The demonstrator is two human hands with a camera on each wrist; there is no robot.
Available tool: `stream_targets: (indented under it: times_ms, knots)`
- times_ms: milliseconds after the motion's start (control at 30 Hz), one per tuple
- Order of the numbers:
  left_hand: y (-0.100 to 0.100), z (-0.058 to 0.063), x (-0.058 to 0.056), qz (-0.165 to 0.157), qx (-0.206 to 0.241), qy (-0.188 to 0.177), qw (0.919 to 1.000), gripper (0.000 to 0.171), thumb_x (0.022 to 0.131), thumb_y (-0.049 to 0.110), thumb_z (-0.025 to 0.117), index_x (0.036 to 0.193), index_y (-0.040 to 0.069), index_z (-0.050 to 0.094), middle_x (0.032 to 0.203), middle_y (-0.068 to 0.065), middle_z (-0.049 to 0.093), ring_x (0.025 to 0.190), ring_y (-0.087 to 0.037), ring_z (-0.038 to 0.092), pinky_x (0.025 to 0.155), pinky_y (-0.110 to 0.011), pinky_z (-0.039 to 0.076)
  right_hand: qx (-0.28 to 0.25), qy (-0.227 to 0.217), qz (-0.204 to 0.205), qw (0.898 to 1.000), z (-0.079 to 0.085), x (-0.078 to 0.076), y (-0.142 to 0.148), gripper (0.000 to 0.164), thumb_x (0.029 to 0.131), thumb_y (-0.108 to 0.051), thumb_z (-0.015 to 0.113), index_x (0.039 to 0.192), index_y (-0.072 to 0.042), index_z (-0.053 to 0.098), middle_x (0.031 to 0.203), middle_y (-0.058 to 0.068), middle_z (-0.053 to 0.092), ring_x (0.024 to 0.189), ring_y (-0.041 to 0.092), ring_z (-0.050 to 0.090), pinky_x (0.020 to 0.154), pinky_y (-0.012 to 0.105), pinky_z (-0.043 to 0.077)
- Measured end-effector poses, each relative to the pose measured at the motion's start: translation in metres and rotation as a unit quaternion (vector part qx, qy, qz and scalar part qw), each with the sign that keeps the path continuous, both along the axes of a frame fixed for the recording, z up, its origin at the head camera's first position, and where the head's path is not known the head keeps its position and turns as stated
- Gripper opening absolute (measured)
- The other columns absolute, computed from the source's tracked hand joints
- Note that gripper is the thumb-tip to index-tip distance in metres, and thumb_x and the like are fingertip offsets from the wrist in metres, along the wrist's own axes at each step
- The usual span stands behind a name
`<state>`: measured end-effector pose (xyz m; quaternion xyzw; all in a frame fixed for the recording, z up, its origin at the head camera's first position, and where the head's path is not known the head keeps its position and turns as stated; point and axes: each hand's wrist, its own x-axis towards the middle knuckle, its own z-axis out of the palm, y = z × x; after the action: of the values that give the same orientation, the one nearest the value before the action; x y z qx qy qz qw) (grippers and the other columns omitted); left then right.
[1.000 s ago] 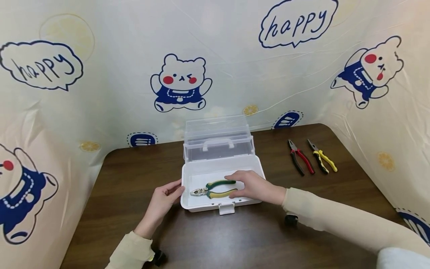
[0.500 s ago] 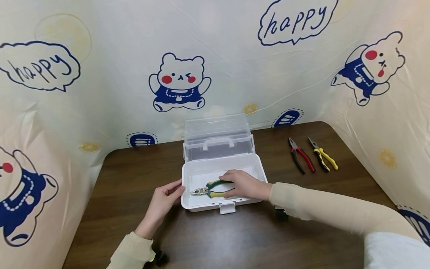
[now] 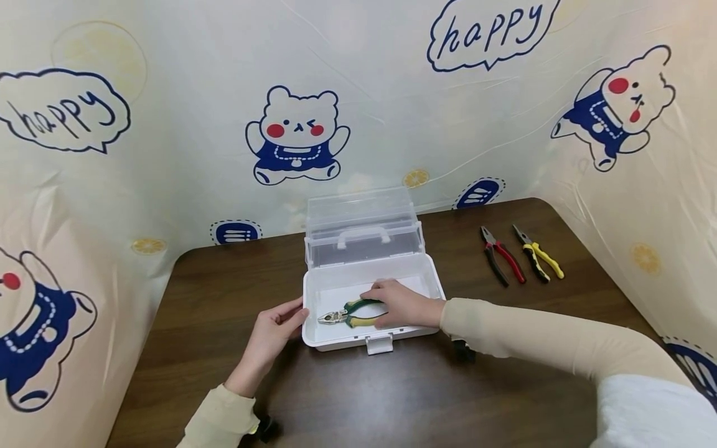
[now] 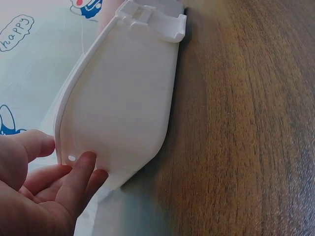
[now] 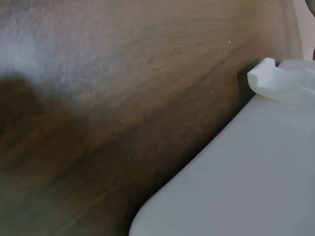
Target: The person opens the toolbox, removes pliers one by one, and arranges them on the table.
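A white plastic toolbox (image 3: 315, 338) stands on the table, its clear lid (image 3: 358, 211) tipped back. Inside lie combination pliers (image 3: 336, 317) with green and yellow handles, jaws pointing left. My right hand (image 3: 404, 305) reaches over the front wall and grips the handles, covering their ends. At the toolbox's left side, my left hand (image 3: 270, 336) holds the wall. In the left wrist view, that hand's thumb is at the rim and its fingers press the outer side near a corner. The right wrist view shows the toolbox front (image 5: 236, 182), with the right hand's fingers out of sight.
Red and black pliers (image 3: 502, 256) and yellow and black long-nose pliers (image 3: 538, 254) lie at the back right of the brown table (image 3: 224, 292). A white latch (image 3: 379, 345) juts from the toolbox front. A printed curtain (image 3: 185, 137) surrounds the table's back and sides.
My right hand has moved left, farther over the handles of the green and yellow pliers, which stay in place. My left hand keeps its hold on the toolbox. The head view has shifted slightly.
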<state>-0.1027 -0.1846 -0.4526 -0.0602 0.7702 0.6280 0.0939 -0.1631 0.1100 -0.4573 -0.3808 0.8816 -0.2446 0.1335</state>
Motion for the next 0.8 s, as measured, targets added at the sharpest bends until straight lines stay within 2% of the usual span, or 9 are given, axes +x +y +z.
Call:
stream_targets:
  times_ms: [200,333,567,800]
  knots:
    - [0.0,0.001,0.0,-0.002,-0.004,-0.003,1.0,0.043,0.102,0.011,0.068,0.142,-0.004,0.06,0.136,-0.027,0.065,0.106,-0.019,0.07,0.08,-0.024,0.06,0.054,0.048,0.032,0.997,0.004,-0.001,-0.004,0.06,0.087,-0.014,0.084,0.14,0.004,0.062,0.125,0.014,0.067,0.115,0.028,0.062,0.105,0.04,0.048]
    - [0.0,0.0,0.001,-0.002,-0.002,-0.002,1.0,0.043,0.103,0.011,0.067,0.142,-0.005,0.06,0.136,-0.027,0.065,0.105,-0.018,0.07,0.08,-0.025,0.06,0.068,0.056,0.035,0.995,0.004,-0.001,-0.006,0.058,0.088,-0.014,0.083,0.139,0.004,0.062,0.126,0.013,0.068,0.118,0.028,0.062,0.106,0.04,0.049]
    - [-0.001,-0.002,0.001,0.0,-0.012,-0.001,0.9999,0.044,0.102,0.012,0.069,0.142,-0.004,0.061,0.134,-0.026,0.066,0.104,-0.018,0.071,0.079,-0.025,0.061,0.043,0.05,0.027,0.997,0.007,0.001,-0.004,0.054,0.084,-0.008,0.083,0.134,0.003,0.067,0.125,0.013,0.073,0.118,0.027,0.066,0.104,0.04,0.051]
    - [-0.001,-0.003,-0.001,-0.002,-0.023,-0.002,0.9997,0.043,0.102,0.012,0.068,0.142,-0.003,0.061,0.135,-0.026,0.066,0.11,-0.025,0.07,0.082,-0.027,0.061,0.011,0.039,0.02,0.999,0.018,0.006,0.004,0.051,0.084,-0.008,0.085,0.131,0.004,0.069,0.125,0.014,0.074,0.118,0.028,0.068,0.103,0.042,0.053]
